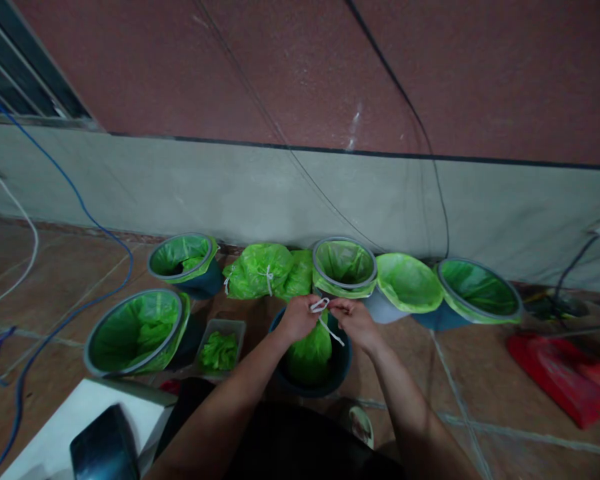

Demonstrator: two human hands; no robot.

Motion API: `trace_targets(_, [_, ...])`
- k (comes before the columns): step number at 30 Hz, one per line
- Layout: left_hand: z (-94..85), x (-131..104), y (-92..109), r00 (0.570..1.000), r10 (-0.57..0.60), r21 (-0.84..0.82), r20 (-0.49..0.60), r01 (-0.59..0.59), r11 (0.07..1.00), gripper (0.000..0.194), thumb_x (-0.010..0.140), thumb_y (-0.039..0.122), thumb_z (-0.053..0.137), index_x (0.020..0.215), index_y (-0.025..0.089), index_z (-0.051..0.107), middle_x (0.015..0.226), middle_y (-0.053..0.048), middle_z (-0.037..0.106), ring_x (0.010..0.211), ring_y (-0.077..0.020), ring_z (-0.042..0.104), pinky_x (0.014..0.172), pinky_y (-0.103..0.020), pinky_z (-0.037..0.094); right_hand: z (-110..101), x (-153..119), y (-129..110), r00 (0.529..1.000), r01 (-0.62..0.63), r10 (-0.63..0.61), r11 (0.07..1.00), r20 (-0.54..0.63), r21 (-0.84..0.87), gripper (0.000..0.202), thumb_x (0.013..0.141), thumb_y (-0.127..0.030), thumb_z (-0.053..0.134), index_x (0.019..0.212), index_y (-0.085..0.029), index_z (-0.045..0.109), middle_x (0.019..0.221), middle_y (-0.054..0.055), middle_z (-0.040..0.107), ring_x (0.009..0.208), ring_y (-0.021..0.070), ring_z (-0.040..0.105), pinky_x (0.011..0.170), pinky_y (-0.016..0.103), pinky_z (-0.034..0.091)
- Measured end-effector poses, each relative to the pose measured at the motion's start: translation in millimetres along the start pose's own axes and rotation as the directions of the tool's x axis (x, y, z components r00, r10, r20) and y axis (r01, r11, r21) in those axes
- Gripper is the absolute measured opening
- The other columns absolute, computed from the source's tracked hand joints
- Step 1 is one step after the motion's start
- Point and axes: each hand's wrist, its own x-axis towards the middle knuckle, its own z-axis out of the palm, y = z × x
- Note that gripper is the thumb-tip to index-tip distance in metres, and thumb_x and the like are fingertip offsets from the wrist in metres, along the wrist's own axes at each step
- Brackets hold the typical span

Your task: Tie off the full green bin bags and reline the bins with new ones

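Note:
A green plastic bag (310, 353) stands gathered at its neck inside a dark blue bin (344, 373) in front of me. White string (336, 335) is looped round the neck, one loose end hanging to the right. My left hand (299, 319) pinches the string's loop from the left. My right hand (354, 323) is closed at the loop's right side, fingertips pressed on the string. The two hands are close together above the bin. Behind them, tied green bags (265, 267) with white string lie against the wall.
Lined bins (130, 333) stand left, others (480, 290) along the wall to the right. A clear tub (220, 347) of green bags sits left of the bin. A phone (105, 445) rests on a white surface. A red dustpan (555, 377) and blue cable (75, 303) lie on the floor.

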Motion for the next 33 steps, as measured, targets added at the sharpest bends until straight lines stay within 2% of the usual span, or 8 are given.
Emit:
trace_targets(7, [15.1,-5.7,-0.1,0.986,0.137,0.039,-0.097,-0.134,0.99,0.02,0.077,0.008,0.054,0.09,0.016,0.067,0.086,-0.004,0.067,0.083,-0.0155,0.061,0.077,-0.025,0.046,4.1,-5.6,-21.8,0.989,-0.068,0.069,0.998,0.127,-0.018,0.02,0.074,-0.028,0.048,0.076,-0.017,0.064,0.055,-0.004,0.053,0.046,0.0085,0.042,0.047,0.021,0.032])
trace_targets(10, [17.3,-5.2,-1.6,0.983,0.099,0.067,-0.153,-0.09,0.994,0.026,0.075,0.006,0.055,0.097,0.015,0.066,0.091,-0.005,0.067,0.084,-0.0153,0.061,0.078,-0.026,0.046,2.5,-5.5,-20.1,0.984,-0.079,0.075,0.997,0.16,0.022,0.019,0.072,-0.031,0.048,0.067,-0.017,0.059,0.053,-0.004,0.049,0.047,0.0083,0.042,0.048,0.022,0.031])
trace_targets(14, [14.8,-3.1,-2.6,0.993,0.001,0.038,-0.121,0.003,0.999,0.013,0.079,0.016,0.058,0.091,0.015,0.066,0.079,-0.002,0.066,0.07,-0.0127,0.06,0.066,-0.023,0.045,1.7,-3.7,-9.6,0.989,-0.091,0.085,0.995,0.119,0.04,0.024,0.072,-0.035,0.048,0.069,-0.017,0.063,0.056,-0.002,0.051,0.049,0.0091,0.042,0.049,0.022,0.032])
trace_targets(18, [8.2,-2.6,0.2,0.993,-0.107,0.115,-0.05,0.113,0.987,0.008,0.079,0.024,0.063,0.078,0.017,0.067,0.069,0.001,0.065,0.064,-0.012,0.057,0.061,-0.022,0.041,0.6,-3.5,-8.7,1.0,-0.019,0.021,0.962,0.003,-0.274,0.025,0.077,-0.031,0.047,0.076,-0.018,0.068,0.064,0.002,0.063,0.058,0.0129,0.052,0.055,0.024,0.034])
trace_targets(24, [0.6,-3.0,-4.3,0.979,-0.202,0.486,-0.019,0.186,0.854,0.015,0.083,0.023,0.055,0.077,0.018,0.068,0.077,-0.006,0.069,0.077,-0.0185,0.065,0.07,-0.027,0.044,-2.2,-7.0,-18.2,0.981,-0.192,0.123,0.67,-0.148,-0.717,0.028,0.086,-0.03,0.046,0.088,-0.021,0.073,0.089,0.01,0.074,0.081,0.0219,0.067,0.065,0.028,0.04])
trace_targets(27, [1.2,-4.7,-8.5,0.962,-0.274,0.583,0.013,0.215,0.783,0.019,0.085,0.022,0.05,0.085,0.018,0.069,0.088,-0.009,0.071,0.089,-0.0222,0.067,0.078,-0.03,0.047,-0.8,-7.1,-15.8,0.968,-0.246,0.191,0.578,-0.165,-0.778,0.03,0.088,-0.029,0.044,0.091,-0.02,0.074,0.096,0.012,0.074,0.087,0.0237,0.068,0.068,0.03,0.043])
trace_targets(30, [3.1,-8.1,-12.9,0.94,-0.332,0.604,0.079,0.22,0.766,0.026,0.083,0.019,0.051,0.103,0.02,0.067,0.103,-0.009,0.071,0.101,-0.0226,0.065,0.088,-0.03,0.047,0.0,-5.5,-10.1,0.976,-0.205,0.18,0.589,-0.12,-0.781,0.031,0.089,-0.026,0.043,0.093,-0.019,0.073,0.097,0.012,0.074,0.09,0.0221,0.068,0.072,0.029,0.044])
trace_targets(33, [10.3,-13.4,-23.0,0.922,-0.354,0.556,0.155,0.215,0.803,0.067,0.069,0.013,0.064,0.135,0.019,0.049,0.131,-0.012,0.059,0.119,-0.0245,0.058,0.099,-0.032,0.044,-0.6,-3.6,-6.0,0.986,-0.162,0.141,0.645,-0.093,-0.747,0.029,0.088,-0.021,0.043,0.092,-0.018,0.071,0.095,0.01,0.074,0.091,0.0197,0.067,0.074,0.026,0.043])
